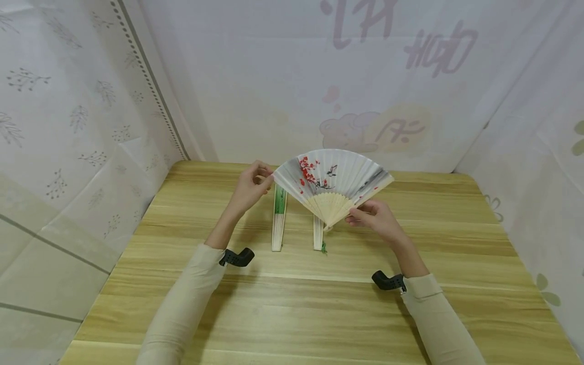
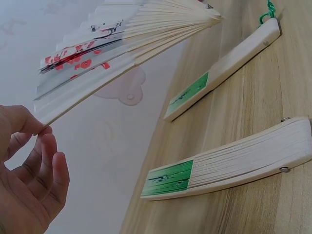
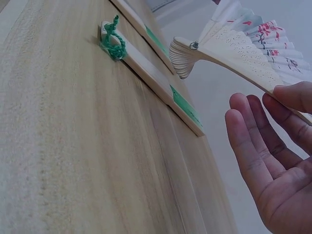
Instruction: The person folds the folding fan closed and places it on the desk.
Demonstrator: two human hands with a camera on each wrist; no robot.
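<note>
A white folding fan (image 1: 335, 175) with red blossoms and a dark bird is spread wide above the table. Its left outer corner is pinched between the thumb and a finger of my left hand (image 1: 250, 186), as the left wrist view shows up close. My right hand (image 1: 376, 219) pinches the opposite outer rib (image 3: 243, 74) between thumb and forefinger, the other fingers apart from it. Beneath lie two folded fans with green cloth: the left one (image 1: 278, 223) near my left hand, and the right one (image 1: 318, 234), partly hidden by the spread fan, with a green cord (image 3: 115, 46) at its end.
The wooden table (image 1: 292, 314) ends at a pale printed cloth (image 1: 255, 91) behind. More patterned cloth hangs at the left (image 1: 68, 126) and right sides. A black camera mount sits on each wrist, the left mount (image 1: 238, 257) and the right mount (image 1: 388, 280).
</note>
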